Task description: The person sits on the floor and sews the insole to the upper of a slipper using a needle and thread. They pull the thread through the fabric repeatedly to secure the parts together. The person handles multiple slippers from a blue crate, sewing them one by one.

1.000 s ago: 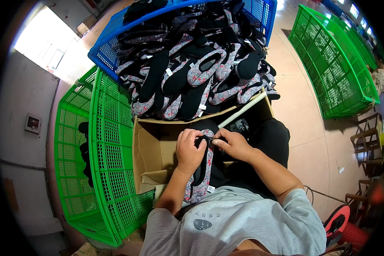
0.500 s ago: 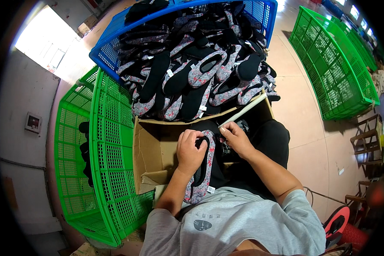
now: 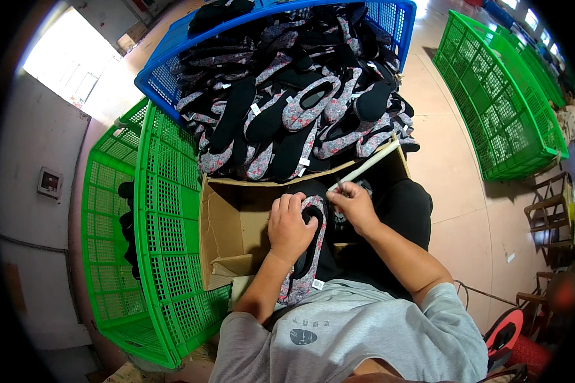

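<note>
My left hand [image 3: 291,225] is closed on a slipper [image 3: 292,287], grey with red flowers and a black inside, lying lengthwise over my lap. Its thumb reaches into the slipper's opening, and the fingers cover part of the upper end. A small white tag [image 3: 317,284] sticks out from the slipper's lower side. Just right of the slipper's upper end, my right hand [image 3: 356,207] is pinched closed; what lies between its fingertips is too small to make out. A long pale stick [image 3: 370,165] slants from beside those fingertips to the box corner; whether the hand grips it is unclear.
An open cardboard box [image 3: 220,214] stands before my knees. Beyond it, a blue crate [image 3: 166,54] is heaped with similar slippers [image 3: 310,103]. Green crates stand at left [image 3: 172,255] and far right [image 3: 492,96]. Wooden stools [image 3: 546,210] are at the right edge.
My left hand has shifted slightly right and up along with the slipper, its thumb moving deeper over the opening. My right hand stays nearly in place, fingertips still pinched.
</note>
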Available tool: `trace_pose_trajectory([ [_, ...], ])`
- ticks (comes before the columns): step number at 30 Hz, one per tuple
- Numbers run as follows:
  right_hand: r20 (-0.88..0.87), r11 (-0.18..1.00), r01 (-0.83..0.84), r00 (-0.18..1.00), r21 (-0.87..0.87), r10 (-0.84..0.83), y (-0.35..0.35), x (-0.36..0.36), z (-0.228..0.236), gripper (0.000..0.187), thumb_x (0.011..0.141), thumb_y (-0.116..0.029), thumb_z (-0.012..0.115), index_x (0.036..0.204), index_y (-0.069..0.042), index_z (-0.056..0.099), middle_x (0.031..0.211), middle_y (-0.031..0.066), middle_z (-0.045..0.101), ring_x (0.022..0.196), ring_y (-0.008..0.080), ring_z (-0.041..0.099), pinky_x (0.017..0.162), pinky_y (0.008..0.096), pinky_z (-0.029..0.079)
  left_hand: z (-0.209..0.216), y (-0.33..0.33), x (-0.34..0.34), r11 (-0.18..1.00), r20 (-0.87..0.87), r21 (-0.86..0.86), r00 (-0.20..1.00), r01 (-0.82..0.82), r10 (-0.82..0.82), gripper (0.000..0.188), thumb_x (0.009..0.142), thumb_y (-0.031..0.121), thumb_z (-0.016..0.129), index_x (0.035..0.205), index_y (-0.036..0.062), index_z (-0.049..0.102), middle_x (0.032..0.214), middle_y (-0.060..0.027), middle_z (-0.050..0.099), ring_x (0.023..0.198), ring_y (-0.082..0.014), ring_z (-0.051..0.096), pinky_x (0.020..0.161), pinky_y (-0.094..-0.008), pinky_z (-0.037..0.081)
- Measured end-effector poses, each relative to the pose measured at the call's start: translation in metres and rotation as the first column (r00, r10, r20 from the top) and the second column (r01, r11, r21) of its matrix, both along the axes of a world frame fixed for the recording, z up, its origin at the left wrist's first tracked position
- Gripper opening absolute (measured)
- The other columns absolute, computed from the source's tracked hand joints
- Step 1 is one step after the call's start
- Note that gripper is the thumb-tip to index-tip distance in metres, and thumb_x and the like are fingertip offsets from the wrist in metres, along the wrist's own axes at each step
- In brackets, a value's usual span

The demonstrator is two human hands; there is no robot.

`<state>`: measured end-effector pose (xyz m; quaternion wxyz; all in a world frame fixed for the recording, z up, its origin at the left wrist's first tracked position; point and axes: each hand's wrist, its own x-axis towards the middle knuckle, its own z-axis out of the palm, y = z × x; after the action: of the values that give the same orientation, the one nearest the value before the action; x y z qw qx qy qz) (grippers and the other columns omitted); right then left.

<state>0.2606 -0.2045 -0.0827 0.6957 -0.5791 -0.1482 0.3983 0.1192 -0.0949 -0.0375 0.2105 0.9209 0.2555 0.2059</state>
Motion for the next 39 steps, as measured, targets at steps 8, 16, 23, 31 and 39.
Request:
trace_pose_trajectory([
  [8, 0.595, 0.950, -0.099, 0.759, -0.296, 0.265, -0.009, -0.007, 0.008, 0.062, 0.075, -0.042, 0.082, 0.119, -0.007, 0.055, 0.099, 0.0135, 0.065, 0.091, 0.0274, 0.064, 0.081, 0.0382, 0.051, -0.001, -0.006, -0.004, 0.998, -0.152, 0.047, 0.988, 0.034, -0.027, 0.053, 0.069, 0.011, 0.075, 0.117, 0.0013, 0.056, 0.108, -0.0148, 0.054, 0.105, -0.0355, 0.052, 0.091, -0.0428, 0.046],
  [16, 0.630, 0.891, -0.056, 0.688, -0.450, 0.361, -0.006, -0.012, 0.002, 0.056, 0.074, -0.021, 0.070, 0.125, -0.007, 0.053, 0.109, 0.0203, 0.064, 0.104, 0.0377, 0.062, 0.091, 0.0443, 0.049, -0.007, -0.006, 0.002, 0.995, -0.078, 0.103, 0.997, 0.002, 0.006, 0.048, 0.073, 0.007, 0.070, 0.118, -0.0011, 0.057, 0.106, -0.0158, 0.056, 0.103, -0.0355, 0.054, 0.090, -0.0424, 0.047],
  [23, 0.670, 0.878, 0.052, 0.668, -0.476, 0.324, -0.001, -0.009, -0.003, 0.053, 0.073, -0.022, 0.073, 0.122, -0.007, 0.058, 0.105, 0.0199, 0.066, 0.103, 0.0381, 0.062, 0.088, 0.0454, 0.051, -0.018, 0.000, 0.020, 0.996, -0.175, 0.057, 0.983, 0.064, -0.053, 0.050, 0.074, 0.008, 0.071, 0.121, -0.0023, 0.060, 0.108, -0.0157, 0.057, 0.103, -0.0348, 0.055, 0.089, -0.0409, 0.048],
  [31, 0.654, 0.976, -0.047, 0.735, -0.212, 0.177, -0.014, -0.008, 0.001, 0.040, 0.083, -0.020, 0.076, 0.116, -0.003, 0.063, 0.105, 0.0128, 0.067, 0.097, 0.0231, 0.063, 0.087, 0.0339, 0.049, -0.027, 0.001, 0.019, 0.996, -0.178, 0.088, 0.984, 0.024, -0.008, 0.047, 0.075, 0.010, 0.071, 0.120, -0.0022, 0.061, 0.108, -0.0155, 0.057, 0.103, -0.0346, 0.055, 0.088, -0.0409, 0.048],
  [39, 0.430, 0.981, -0.110, 0.887, -0.162, 0.170, -0.006, 0.000, -0.018, 0.018, 0.091, -0.013, 0.070, 0.102, 0.000, 0.064, 0.094, 0.0017, 0.064, 0.086, 0.0095, 0.057, 0.079, 0.0252, 0.047, -0.023, -0.002, 0.020, 0.996, -0.181, 0.091, 0.984, 0.023, -0.007, 0.046, 0.076, 0.010, 0.070, 0.119, -0.0026, 0.061, 0.108, -0.0157, 0.057, 0.102, -0.0344, 0.056, 0.088, -0.0408, 0.049],
])
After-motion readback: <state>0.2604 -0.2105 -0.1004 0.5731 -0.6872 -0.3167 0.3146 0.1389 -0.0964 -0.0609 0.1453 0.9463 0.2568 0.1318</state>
